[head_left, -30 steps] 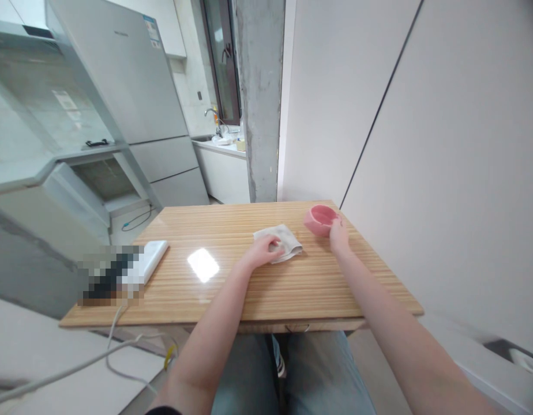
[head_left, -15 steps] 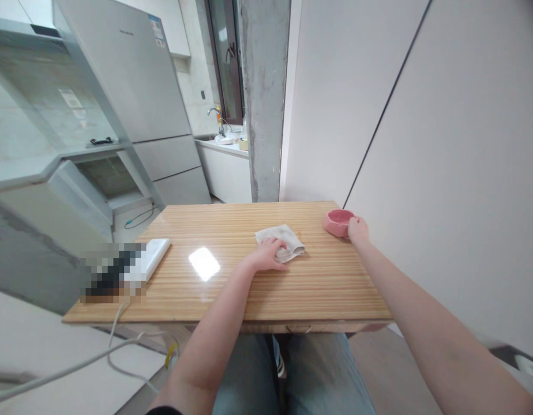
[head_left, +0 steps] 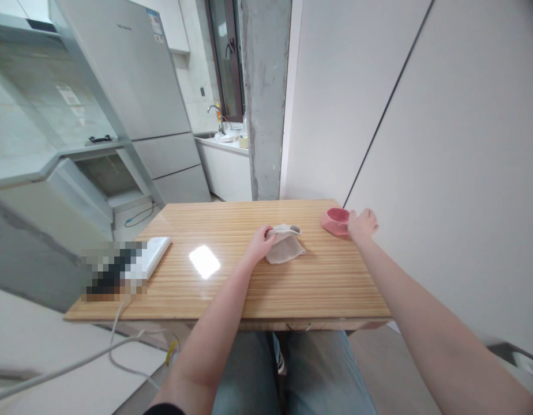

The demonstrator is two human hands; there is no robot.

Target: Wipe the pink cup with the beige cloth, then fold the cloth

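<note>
1. In the head view, a pale cloth is pinched at its left edge between the thumb and fingers of the left hand.
2. The upper layer of the cloth is raised and curled over, while its lower part is spread on the wooden table, right of the table's middle.
3. A pink bowl is set upright near the far right corner of the table, well apart from the cloth.
4. The right hand is placed just right of the bowl, with its grip released and its fingers lifted clear of the rim; whether the bowl is touched by the thumb cannot be told.
5. At the table's left side a white object is seen, partly hidden by a pixelated patch. Below it, a pale cable is hung beside the table edge.
6. Beyond the table a grey refrigerator is seen at the left, and a faucet is mounted at the sink counter. A rough concrete column is flanked on the right by a white panelled wall, which is crossed by a dark seam.
</note>
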